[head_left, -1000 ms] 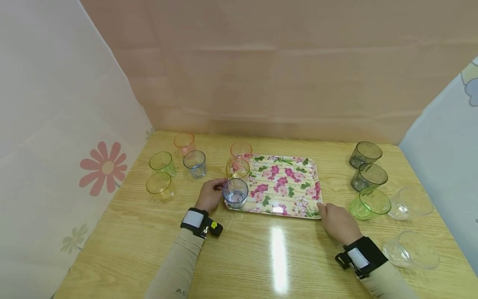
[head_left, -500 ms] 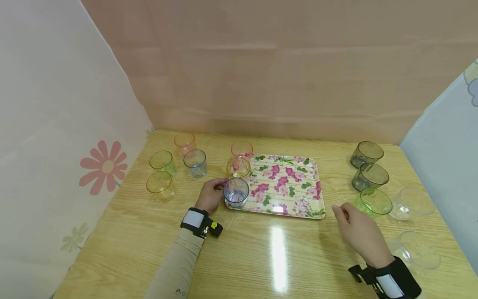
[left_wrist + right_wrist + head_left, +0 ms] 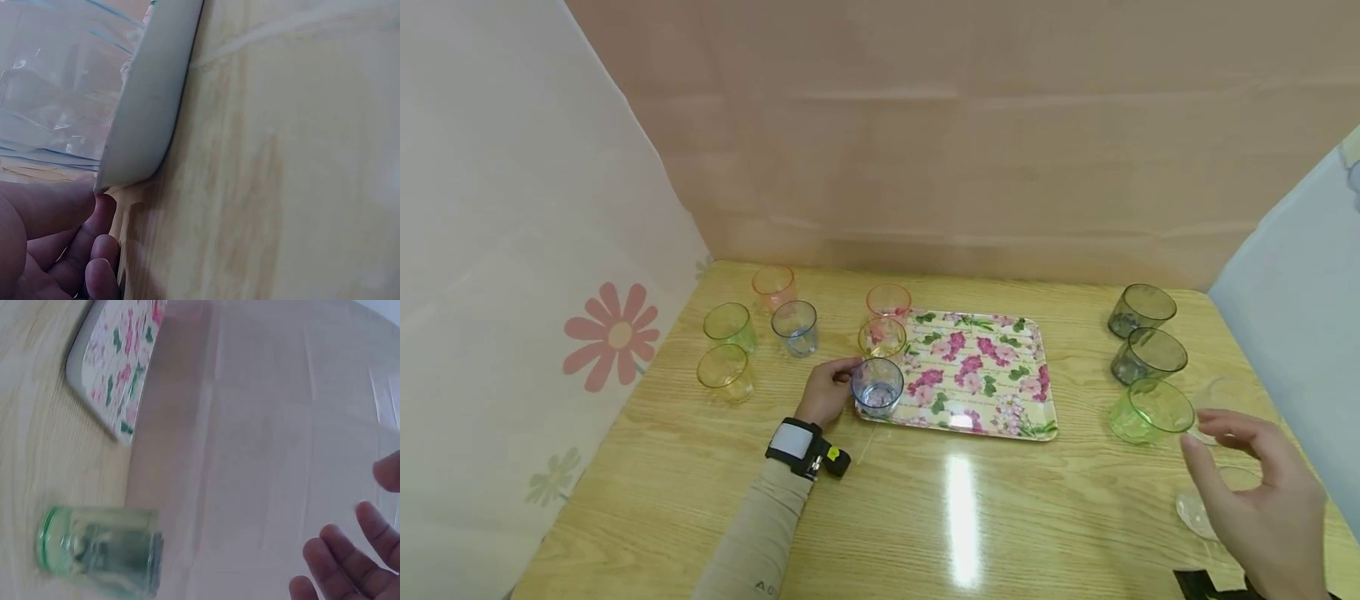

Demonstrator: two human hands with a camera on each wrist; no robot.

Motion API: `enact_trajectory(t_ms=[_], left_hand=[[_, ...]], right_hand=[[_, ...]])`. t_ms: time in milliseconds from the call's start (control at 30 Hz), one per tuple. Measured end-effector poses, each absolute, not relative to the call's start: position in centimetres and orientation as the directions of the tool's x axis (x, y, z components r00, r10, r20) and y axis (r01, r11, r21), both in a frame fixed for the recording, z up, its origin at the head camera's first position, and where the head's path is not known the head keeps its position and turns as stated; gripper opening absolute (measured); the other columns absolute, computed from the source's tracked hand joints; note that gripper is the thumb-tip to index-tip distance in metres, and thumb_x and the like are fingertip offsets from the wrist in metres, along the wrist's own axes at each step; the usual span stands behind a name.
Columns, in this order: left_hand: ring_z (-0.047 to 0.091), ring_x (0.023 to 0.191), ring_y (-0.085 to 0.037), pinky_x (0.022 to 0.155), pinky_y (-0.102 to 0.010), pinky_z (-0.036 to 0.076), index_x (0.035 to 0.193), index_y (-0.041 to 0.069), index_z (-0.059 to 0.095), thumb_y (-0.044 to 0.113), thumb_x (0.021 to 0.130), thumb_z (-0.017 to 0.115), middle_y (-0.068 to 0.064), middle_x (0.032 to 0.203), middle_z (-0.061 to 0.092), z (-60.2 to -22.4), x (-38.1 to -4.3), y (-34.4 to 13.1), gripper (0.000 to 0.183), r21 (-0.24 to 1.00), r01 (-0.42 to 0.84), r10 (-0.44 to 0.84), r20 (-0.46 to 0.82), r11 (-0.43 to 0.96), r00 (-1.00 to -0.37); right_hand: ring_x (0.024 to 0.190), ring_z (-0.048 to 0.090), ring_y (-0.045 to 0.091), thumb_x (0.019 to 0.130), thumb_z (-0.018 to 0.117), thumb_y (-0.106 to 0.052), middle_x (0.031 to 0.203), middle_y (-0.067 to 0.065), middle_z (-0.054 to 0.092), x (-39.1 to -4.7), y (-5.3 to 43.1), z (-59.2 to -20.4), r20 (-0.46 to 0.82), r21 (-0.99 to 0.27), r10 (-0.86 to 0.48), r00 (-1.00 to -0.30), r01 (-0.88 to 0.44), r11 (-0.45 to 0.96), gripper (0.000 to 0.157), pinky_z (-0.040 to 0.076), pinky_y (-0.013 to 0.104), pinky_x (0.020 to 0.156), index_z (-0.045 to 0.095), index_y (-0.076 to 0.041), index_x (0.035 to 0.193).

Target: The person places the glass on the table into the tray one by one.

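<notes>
A flowered tray (image 3: 977,379) lies mid-table with a blue glass (image 3: 877,398), a yellow glass (image 3: 882,342) and a pink glass (image 3: 889,304) along its left side. My left hand (image 3: 823,393) pinches the tray's near left corner. In the left wrist view its thumb and fingers (image 3: 53,212) meet at the white tray rim (image 3: 147,106). Over at the right, my right hand (image 3: 1262,500) is in the air with thumb and fingers spread, holding nothing. It partly covers a clear glass (image 3: 1197,515) and another clear one behind it. Beside its fingertips stands a green glass (image 3: 1146,417).
Two dark grey glasses (image 3: 1150,357) stand behind the green one. At the left, a cluster holds a pink (image 3: 775,292), a blue (image 3: 795,333), a green (image 3: 730,329) and a yellow glass (image 3: 727,379). Cloth walls (image 3: 962,192) close off the back and sides.
My right hand has let go of the tray's near right corner and moved right to the clear glasses, its fingers spreading. My left hand stays on the tray corner.
</notes>
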State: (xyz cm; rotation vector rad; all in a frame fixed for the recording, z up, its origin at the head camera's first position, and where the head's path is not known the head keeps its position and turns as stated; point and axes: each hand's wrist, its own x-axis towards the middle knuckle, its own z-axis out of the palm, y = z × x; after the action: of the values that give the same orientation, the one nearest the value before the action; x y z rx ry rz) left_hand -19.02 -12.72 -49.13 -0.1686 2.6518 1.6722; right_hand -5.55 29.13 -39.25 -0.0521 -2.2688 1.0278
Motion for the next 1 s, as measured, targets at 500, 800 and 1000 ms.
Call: enact_trajectory(t_ms=[500,800,1000], left_hand=[[0.056,0.090,-0.021,0.079,-0.034,0.048,0.117,0.003,0.068,-0.005,0.084,0.064,-0.013,0.106,0.066,-48.9,-18.8,-12.4,0.035,0.904,-0.046,-0.057,-0.024,0.424,-0.998],[0.056,0.091,-0.022,0.080,-0.035,0.048,0.118,0.003,0.068,-0.006,0.085,0.061,-0.013,0.107,0.066,-48.7,-18.5,-12.4,0.035,0.893,-0.059,-0.073,-0.030,0.446,-0.997],[0.056,0.091,-0.022,0.080,-0.036,0.048,0.119,0.004,0.068,-0.005,0.085,0.062,-0.012,0.108,0.067,-48.8,-18.6,-12.5,0.035,0.887,-0.057,-0.070,-0.028,0.459,-0.997]], right_hand=[[0.112,0.049,0.009,0.086,0.058,0.008,0.128,0.004,0.050,-4.6,36.2,-46.0,0.276,-0.917,0.675,-0.684,-0.398,-0.028,0.050,0.028,0.012,0.102,0.046,-0.003,0.133],[0.121,0.042,-0.008,0.088,0.056,0.009,0.139,-0.015,0.039,-2.3,39.4,-50.8,0.133,-0.989,0.388,-0.912,-0.150,-0.013,0.083,0.037,0.003,0.085,0.006,-0.008,0.152],[0.102,0.049,-0.018,0.090,0.054,0.008,0.134,-0.026,0.036,-2.5,40.1,-52.2,0.002,-0.992,0.272,-0.962,-0.036,-0.119,0.098,0.039,0.001,0.073,-0.013,-0.025,0.153]])
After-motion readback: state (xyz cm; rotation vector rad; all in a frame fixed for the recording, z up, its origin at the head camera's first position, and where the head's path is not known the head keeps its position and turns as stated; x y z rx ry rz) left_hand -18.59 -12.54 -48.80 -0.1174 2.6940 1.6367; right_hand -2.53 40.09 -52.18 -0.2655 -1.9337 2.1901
